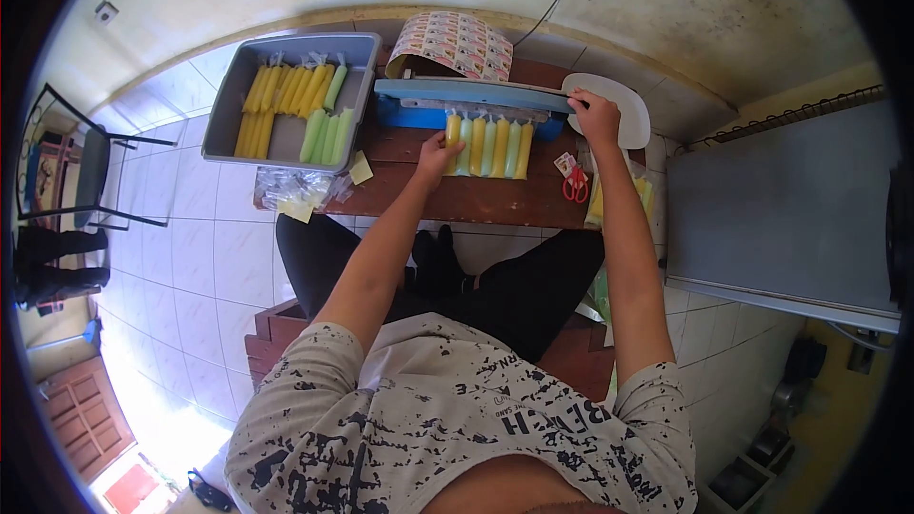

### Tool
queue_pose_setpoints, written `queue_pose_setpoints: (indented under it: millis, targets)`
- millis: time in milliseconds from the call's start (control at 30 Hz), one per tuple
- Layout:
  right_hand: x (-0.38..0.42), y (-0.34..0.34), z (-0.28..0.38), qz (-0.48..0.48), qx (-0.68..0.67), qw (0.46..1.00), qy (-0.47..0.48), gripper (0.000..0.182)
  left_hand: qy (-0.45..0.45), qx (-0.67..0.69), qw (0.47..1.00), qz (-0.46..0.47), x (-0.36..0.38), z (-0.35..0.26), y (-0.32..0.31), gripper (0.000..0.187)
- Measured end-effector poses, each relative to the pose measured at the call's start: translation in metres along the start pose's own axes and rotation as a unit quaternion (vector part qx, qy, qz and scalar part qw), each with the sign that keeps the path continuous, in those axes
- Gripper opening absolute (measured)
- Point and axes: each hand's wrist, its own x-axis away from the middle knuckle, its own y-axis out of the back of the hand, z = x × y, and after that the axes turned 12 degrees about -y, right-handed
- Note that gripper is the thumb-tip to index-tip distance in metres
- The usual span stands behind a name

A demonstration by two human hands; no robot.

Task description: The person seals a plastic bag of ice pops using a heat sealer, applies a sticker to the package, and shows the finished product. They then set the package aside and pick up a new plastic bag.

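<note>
A blue bag sealer [409,88] lies across the wooden bench, its long arm over the top edge of a clear pack of yellow and pale green ice pops [500,154]. My left hand [436,154] pinches the left side of this pack at its outermost yellow tube. At the sealer's right end, my right hand [597,117] is closed on the tip of the arm. The pack's tubes lie side by side in front of the sealer, and its upper edge is partly hidden by the arm.
A grey tub [217,124] with yellow and green ice pops stands left. Clear plastic bags [290,186] lie below it. A curled label sheet [452,43] stands behind the sealer. Right are a white plate [636,114], red scissors [575,186] and another yellow pack [597,205].
</note>
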Motion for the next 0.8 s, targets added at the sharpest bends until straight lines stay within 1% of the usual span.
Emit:
queue_pose_setpoints:
  millis: [100, 200, 333, 433, 500, 533, 600, 733, 800]
  targets:
    - [-0.003, 0.003, -0.001, 0.017, 0.017, 1.000, -0.011, 0.025, -0.005, -0.004, 1.000, -0.005, 0.002, -0.001, 0.000, 0.032]
    - [-0.002, 0.004, 0.000, 0.028, 0.027, 0.999, -0.024, 0.027, -0.003, 0.000, 1.000, -0.003, 0.002, 0.000, -0.001, 0.033]
    - [-0.001, 0.001, -0.003, 0.037, 0.024, 0.999, -0.017, 0.026, -0.011, 0.013, 1.000, 0.001, 0.002, 0.001, 0.000, 0.034]
    - [-0.005, 0.001, -0.010, 0.041, 0.018, 0.999, 0.013, 0.025, -0.010, 0.016, 1.000, -0.002, 0.001, 0.001, 0.000, 0.035]
    - [-0.008, 0.003, -0.011, 0.071, 0.021, 0.997, 0.036, 0.027, -0.002, 0.003, 1.000, -0.004, 0.001, 0.001, 0.000, 0.035]
    - [-0.009, 0.006, -0.009, 0.071, 0.021, 0.997, 0.037, 0.027, -0.003, 0.004, 1.000, -0.004, 0.001, 0.001, -0.001, 0.035]
    - [-0.014, 0.011, -0.006, 0.120, 0.034, 0.992, -0.002, 0.030, 0.003, 0.011, 1.000, -0.008, 0.001, 0.002, 0.000, 0.035]
    - [-0.027, 0.012, -0.007, 0.142, 0.025, 0.989, -0.022, 0.030, -0.002, 0.018, 1.000, -0.008, 0.000, 0.003, 0.001, 0.034]
    - [-0.034, 0.011, -0.009, 0.170, 0.025, 0.984, -0.034, 0.030, 0.003, 0.019, 1.000, 0.001, 0.000, 0.003, 0.002, 0.035]
